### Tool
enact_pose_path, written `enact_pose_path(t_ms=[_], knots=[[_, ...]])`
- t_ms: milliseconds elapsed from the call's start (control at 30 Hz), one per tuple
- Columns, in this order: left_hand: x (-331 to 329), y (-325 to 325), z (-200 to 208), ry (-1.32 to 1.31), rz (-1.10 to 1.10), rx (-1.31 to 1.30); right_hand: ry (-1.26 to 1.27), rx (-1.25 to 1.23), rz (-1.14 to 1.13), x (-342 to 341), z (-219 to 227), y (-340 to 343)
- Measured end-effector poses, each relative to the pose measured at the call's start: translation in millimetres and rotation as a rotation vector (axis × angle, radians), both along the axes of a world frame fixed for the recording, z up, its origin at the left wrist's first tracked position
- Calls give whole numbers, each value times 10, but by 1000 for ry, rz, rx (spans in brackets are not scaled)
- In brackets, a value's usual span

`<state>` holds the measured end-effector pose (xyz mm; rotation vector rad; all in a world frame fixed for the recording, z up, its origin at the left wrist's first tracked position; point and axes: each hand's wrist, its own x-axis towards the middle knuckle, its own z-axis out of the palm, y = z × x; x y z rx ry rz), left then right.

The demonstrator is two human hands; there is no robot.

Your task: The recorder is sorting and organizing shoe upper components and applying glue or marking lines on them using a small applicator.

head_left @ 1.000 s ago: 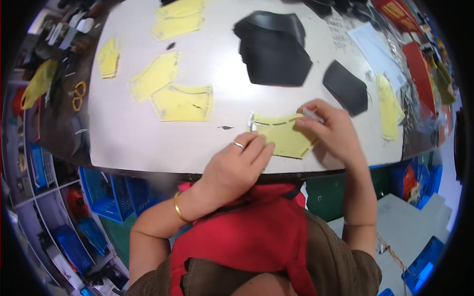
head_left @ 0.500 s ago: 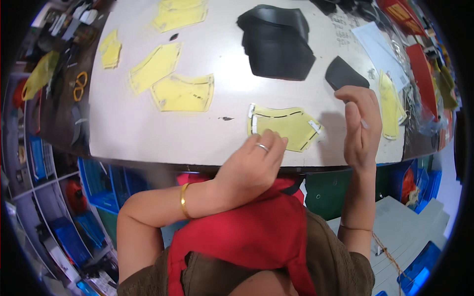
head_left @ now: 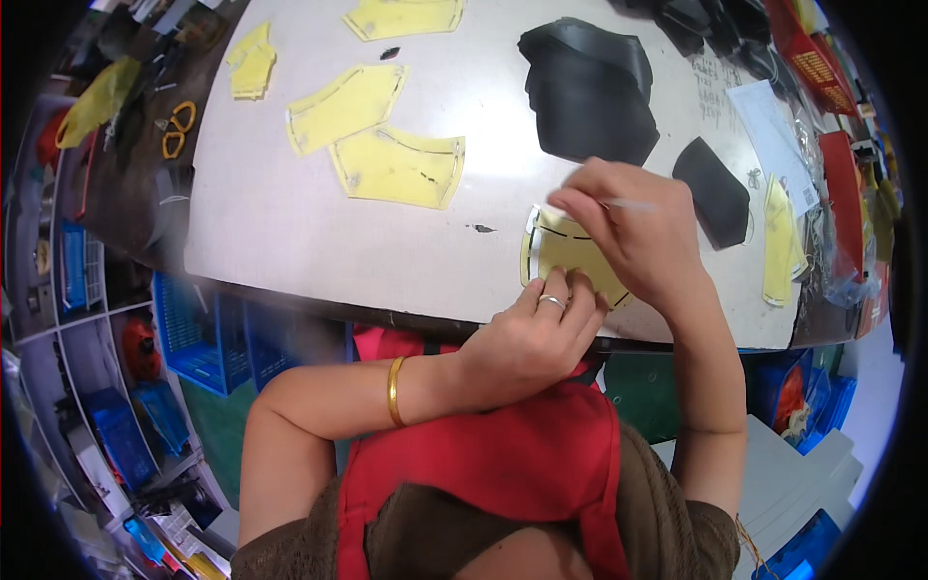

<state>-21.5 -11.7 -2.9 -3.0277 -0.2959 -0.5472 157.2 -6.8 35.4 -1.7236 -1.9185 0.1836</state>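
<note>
Under both hands, near the table's front edge, lies a yellow template (head_left: pixel 556 253) with black slots and a white strip along its left end. My left hand (head_left: pixel 532 333) rests its fingertips on its lower part, fingers apart and slightly bent. Above the template's upper right, my right hand (head_left: pixel 650 227) is closed in a pinch around a slim whitish stick (head_left: pixel 628 204). Whether the stick's tip touches the template I cannot tell; the hand hides the template's right end. Black cut pieces (head_left: pixel 594 101) lie stacked beyond, and a single black piece (head_left: pixel 713 193) lies to the right.
More yellow templates (head_left: pixel 396 166) lie at the left of the table (head_left: pixel 290 232), others at the right (head_left: pixel 778 242). A white paper sheet (head_left: pixel 773 135) and red baskets (head_left: pixel 807 53) are at the far right. Orange-handled scissors (head_left: pixel 179 130) lie left, on a dark surface.
My right hand has moved left from beside the black piece to over the yellow template. My left hand stays on the template. The whole view has shifted and tilted slightly.
</note>
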Motion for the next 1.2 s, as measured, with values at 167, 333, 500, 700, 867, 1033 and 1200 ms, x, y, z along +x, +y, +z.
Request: enact_pose_path(t_ms=[167, 333, 500, 700, 867, 1033, 1200], knots=[[20, 4, 13, 1, 2, -30, -50, -76, -25, 143, -89, -301], [51, 31, 19, -14, -30, -53, 364, -5, -416, 375, -84, -876], [81, 49, 35, 26, -10, -3, -41, 17, -470, 176, -166, -1022], [122, 83, 19, -13, -37, 6, 165, -10, -363, -48, -108, -1069], [73, 211, -83, -101, -117, -49, 506, -260, -530, 290, -195, -623], [99, 454, -76, -105, -242, -98, 545, -208, -238, 504, -57, -763], [407, 949, -67, -196, 77, -129, 446, -159, -904, 1427, -43, -985]])
